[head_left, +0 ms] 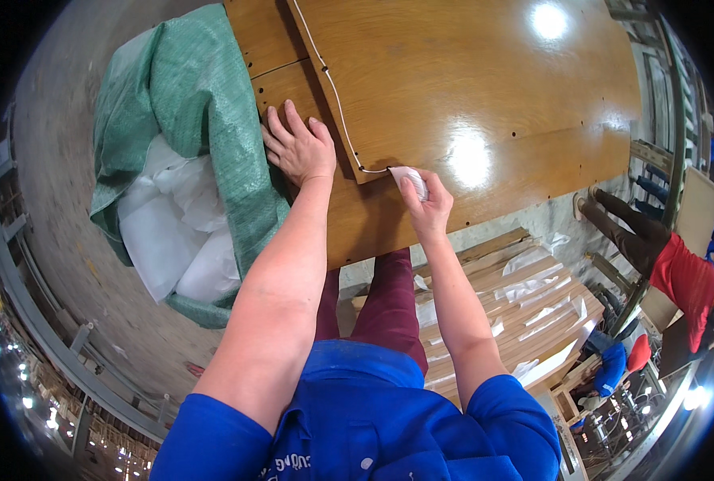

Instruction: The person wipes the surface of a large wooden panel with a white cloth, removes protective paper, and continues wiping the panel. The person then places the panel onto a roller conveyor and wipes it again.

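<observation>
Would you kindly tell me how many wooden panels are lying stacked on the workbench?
2: a smaller top panel with a white edge strip, and a larger panel beneath it, which the left hand presses. More could be hidden underneath.

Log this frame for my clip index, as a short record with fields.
setting: workshop, glossy wooden panels on a bench
left hand: flat on the panel, beside a green woven sack
right hand: pinching a white strip at the upper panel's corner
sack contents: white plastic sheeting
edge trim: thin white strip along the upper panel's edge
nearby: another person in red at right
</observation>
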The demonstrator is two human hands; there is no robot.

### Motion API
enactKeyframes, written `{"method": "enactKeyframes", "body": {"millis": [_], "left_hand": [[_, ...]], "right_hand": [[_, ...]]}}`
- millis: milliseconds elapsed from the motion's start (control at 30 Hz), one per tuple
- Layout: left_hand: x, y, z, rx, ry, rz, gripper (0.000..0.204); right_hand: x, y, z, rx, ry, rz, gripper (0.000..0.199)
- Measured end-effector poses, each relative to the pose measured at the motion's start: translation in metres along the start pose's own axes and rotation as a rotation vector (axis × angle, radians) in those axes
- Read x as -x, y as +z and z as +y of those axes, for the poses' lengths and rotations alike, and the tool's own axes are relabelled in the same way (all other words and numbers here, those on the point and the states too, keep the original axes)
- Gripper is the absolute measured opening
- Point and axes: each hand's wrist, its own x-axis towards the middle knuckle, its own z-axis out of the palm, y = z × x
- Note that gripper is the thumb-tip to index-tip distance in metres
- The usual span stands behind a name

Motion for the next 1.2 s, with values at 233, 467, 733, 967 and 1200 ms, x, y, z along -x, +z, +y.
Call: {"method": "enactKeyframes", "body": {"millis": [233, 467, 733, 967, 1200], "left_hand": [[0.001, 0.002, 0.0, -0.01, 0.007, 0.015, 0.048], [0.002, 0.003, 0.001, -0.015, 0.014, 0.006, 0.048], [0.004, 0.003, 0.006, -0.03, 0.011, -0.002, 0.048], [0.005, 0.005, 0.007, -0.033, 0.042, 0.037, 0.047], [-0.007, -0.021, 0.016, 0.273, 0.169, 0.261, 0.047]], "right_hand": [[-0.007, -0.013, 0.004, 0.034, -0.023, 0.072, 0.021], [-0.031, -0.043, 0.033, 0.046, 0.033, 0.209, 0.02], [-0.071, -0.094, 0.072, 0.077, 0.04, 0.425, 0.024], [-0.1, -0.134, 0.092, 0.074, 0.023, 0.542, 0.029], [-0.113, -0.15, 0.102, 0.123, 0.052, 0.456, 0.026]]}}
